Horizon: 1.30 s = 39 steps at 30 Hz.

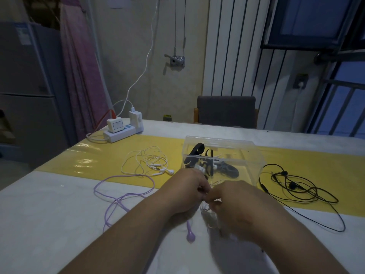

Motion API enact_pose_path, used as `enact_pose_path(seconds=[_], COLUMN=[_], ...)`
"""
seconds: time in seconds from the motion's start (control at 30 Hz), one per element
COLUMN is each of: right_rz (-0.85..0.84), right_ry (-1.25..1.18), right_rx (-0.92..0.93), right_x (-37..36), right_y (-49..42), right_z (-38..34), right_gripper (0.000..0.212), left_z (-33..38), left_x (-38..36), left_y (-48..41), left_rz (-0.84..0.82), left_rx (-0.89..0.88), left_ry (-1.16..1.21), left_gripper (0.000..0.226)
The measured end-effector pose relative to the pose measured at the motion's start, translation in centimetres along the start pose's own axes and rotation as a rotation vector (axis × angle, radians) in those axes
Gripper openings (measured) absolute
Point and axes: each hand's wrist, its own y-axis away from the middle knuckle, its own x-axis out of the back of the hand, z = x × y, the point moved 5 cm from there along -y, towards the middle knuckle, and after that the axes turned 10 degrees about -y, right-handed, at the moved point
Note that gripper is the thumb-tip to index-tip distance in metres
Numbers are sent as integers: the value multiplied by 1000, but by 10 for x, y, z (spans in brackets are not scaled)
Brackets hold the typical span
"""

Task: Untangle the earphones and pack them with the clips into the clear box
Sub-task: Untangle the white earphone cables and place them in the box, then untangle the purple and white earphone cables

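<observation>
A clear box (223, 153) stands on the yellow runner, with black and white hair clips (205, 163) inside it. Just in front of it, my left hand (187, 186) and my right hand (231, 198) meet with curled fingers, pinching a thin pale earphone cord (207, 212) that loops below them; it is faint and blurred. White earphones (150, 163) lie coiled to the left of the box. Purple earphones (122, 196) sprawl near my left forearm, one bud by my wrist. Black earphones (296, 186) lie tangled to the right of the box.
A white power strip (122, 131) with chargers and cables sits at the table's far left corner. A grey chair (227, 111) stands behind the far edge of the table. The table's left edge runs diagonally past the purple cord.
</observation>
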Motion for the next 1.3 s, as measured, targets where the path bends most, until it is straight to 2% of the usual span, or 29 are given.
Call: enact_pose_path(seconds=[0.13,0.23,0.37,0.5,0.6,0.77,0.87,1.1,1.23,1.3], right_rz=[118,242,314,371,411,432,359,99,-37,-43], right_ry=[-8,-97,-252,-347,-391,-511,-544,-415,-342,-378], right_rx=[-93,-130,-143,-133,-101,1,61,197,336,324], right_x=[15,26,27,21,19,14,11,1,-19,-28], right_y=[5,9,7,1,-3,-12,-22,-44,-49,-49], right_z=[9,13,12,12,12,4,-7,-51,-77,-74], right_gripper=[26,21,18,16,17,15,17,35,50,61], left_z=[1,1,-4,-20,-35,-56,-60,-75,-97,-104], left_x=[-1,1,11,25,39,59,65,80,77,70], left_y=[0,-1,2,6,10,20,21,41,71,81], left_rz=[-21,-16,-7,-27,34,127,100,111,-68,-119], left_rx=[-18,-22,16,126,235,363,374,422,448,435], left_ry=[-1,-51,-48,-70,12,77,91,38,-88,-60], left_gripper=[18,23,26,28,40,44,35,39,18,13])
